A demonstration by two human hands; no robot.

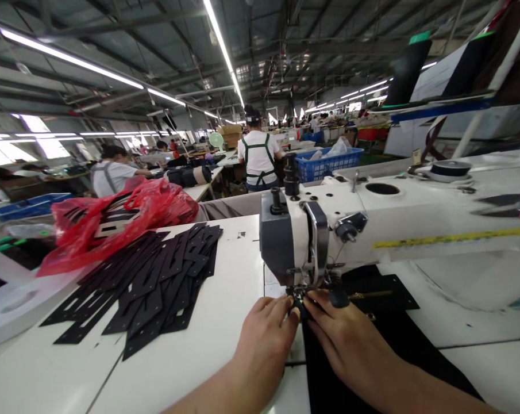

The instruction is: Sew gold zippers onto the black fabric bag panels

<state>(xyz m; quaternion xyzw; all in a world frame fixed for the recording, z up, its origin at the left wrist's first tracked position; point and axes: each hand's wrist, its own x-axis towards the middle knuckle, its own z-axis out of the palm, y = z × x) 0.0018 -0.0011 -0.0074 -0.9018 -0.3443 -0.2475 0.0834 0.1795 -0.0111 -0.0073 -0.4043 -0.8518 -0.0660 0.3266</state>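
Note:
At the sewing machine (294, 236), both hands meet by the presser foot (301, 293). My left hand (268, 339) has its thumb and fingers closed on the edge of a small dark piece just left of the needle. My right hand (346, 333) presses its fingertips together on the black fabric (328, 379) to the right of the needle. This fabric runs under my right wrist and down toward me, with part of it lying behind the hand under the machine arm. A brass-coloured strip shows on that part. The fingertips partly hide the stitching spot.
Left on the white table (225, 322) lies a spread pile of black cut pieces (169, 276), beside a red plastic bag (126, 213). Scissors (509, 204) rest on the machine arm. Ahead are a blue basket (328, 165) and co-workers, one in a green-strapped apron (260, 155).

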